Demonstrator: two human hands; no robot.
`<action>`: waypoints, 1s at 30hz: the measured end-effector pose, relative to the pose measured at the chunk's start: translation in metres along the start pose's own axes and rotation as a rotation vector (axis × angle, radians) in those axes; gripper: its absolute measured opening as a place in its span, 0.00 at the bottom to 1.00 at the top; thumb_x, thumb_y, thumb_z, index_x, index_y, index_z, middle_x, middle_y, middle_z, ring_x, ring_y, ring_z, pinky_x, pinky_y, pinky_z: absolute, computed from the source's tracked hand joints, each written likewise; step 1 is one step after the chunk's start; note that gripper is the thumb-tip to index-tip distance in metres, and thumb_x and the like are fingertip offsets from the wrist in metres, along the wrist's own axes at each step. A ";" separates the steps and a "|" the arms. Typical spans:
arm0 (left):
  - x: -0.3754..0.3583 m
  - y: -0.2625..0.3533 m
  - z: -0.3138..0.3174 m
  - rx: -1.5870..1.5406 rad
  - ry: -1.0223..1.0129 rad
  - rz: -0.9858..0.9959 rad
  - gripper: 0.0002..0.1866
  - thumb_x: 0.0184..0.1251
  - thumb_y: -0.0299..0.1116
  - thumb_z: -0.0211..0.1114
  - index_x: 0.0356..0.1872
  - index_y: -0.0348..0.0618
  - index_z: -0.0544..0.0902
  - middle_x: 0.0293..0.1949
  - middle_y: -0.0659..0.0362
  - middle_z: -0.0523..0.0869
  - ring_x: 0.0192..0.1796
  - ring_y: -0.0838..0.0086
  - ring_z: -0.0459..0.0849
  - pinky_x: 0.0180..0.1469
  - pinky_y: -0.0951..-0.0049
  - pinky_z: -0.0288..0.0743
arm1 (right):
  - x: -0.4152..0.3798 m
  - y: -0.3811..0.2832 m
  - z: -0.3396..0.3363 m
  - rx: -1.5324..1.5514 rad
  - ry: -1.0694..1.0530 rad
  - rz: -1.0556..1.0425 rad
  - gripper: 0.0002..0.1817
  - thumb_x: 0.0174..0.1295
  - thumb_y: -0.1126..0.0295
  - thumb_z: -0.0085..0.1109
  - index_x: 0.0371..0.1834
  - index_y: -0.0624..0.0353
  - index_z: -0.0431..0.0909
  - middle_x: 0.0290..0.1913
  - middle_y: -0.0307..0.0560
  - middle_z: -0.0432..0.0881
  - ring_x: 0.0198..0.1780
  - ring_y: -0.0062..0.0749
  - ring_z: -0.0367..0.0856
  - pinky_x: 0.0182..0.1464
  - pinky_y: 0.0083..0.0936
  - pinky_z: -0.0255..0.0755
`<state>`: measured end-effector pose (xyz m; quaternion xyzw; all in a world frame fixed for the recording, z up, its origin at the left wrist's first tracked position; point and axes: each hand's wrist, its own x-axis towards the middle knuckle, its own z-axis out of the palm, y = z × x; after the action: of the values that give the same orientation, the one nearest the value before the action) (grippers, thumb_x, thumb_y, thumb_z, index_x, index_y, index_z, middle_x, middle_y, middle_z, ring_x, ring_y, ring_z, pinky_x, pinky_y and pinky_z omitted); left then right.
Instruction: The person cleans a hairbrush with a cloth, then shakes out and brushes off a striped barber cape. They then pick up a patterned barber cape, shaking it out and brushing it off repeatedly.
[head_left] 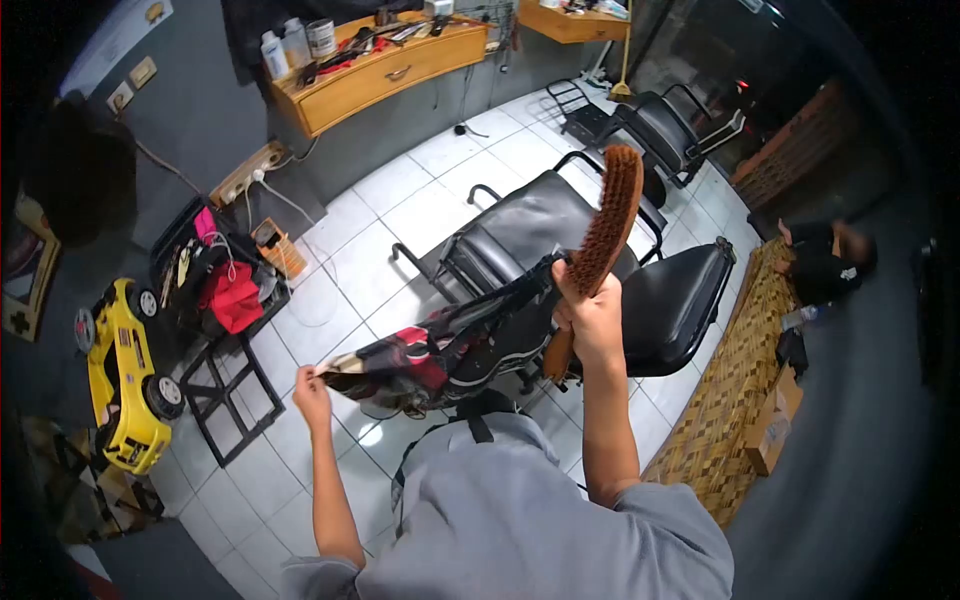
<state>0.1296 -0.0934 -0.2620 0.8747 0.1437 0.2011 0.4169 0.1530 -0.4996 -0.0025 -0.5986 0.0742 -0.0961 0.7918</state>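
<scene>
A dark barber cape (425,355) with red and pale patterning hangs stretched between my two hands. My left hand (312,393) pinches one edge of it, fingers closed. In my right hand (592,318) I grip a curved brush (612,222) with brown bristles, held upright with its wooden handle showing below the fist. The cape's other end gathers at this same hand; whether the fingers also clasp it is hard to see. Just beyond the cape stands a black barber chair (545,225), partly covered from view by the cloth and my arm.
A wooden drawer shelf (390,75) crowded with bottles and tools is on the far wall. To the left are a yellow toy car (130,375), a black metal frame (232,400) and cables. A woven mat bench (705,420), a cardboard box (775,420) and another person (825,262) are at right.
</scene>
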 end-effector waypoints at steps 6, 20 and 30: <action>0.004 0.039 -0.015 -0.009 0.060 0.049 0.11 0.63 0.21 0.45 0.43 0.35 0.75 0.32 0.42 0.81 0.35 0.52 0.81 0.40 0.63 0.73 | -0.009 0.015 -0.022 -0.151 0.121 -0.067 0.14 0.61 0.66 0.62 0.23 0.56 0.68 0.15 0.32 0.67 0.14 0.16 0.63 0.16 0.19 0.57; -0.029 -0.011 -0.050 0.151 -0.264 0.285 0.12 0.48 0.15 0.56 0.34 0.40 0.76 0.28 0.54 0.77 0.30 0.58 0.78 0.35 0.69 0.72 | -0.006 0.043 -0.065 -0.228 0.390 -0.214 0.09 0.61 0.68 0.61 0.32 0.62 0.75 0.21 0.35 0.73 0.16 0.17 0.67 0.18 0.18 0.62; 0.094 -0.011 -0.042 0.356 0.103 0.306 0.14 0.46 0.17 0.48 0.34 0.39 0.79 0.32 0.46 0.79 0.39 0.51 0.76 0.45 0.55 0.69 | 0.017 0.054 -0.051 -0.237 0.346 -0.142 0.08 0.61 0.69 0.61 0.33 0.61 0.73 0.23 0.35 0.72 0.17 0.16 0.67 0.18 0.18 0.62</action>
<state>0.1911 -0.0192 -0.2244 0.9346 0.0637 0.2777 0.2131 0.1612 -0.5368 -0.0686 -0.6659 0.1774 -0.2434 0.6826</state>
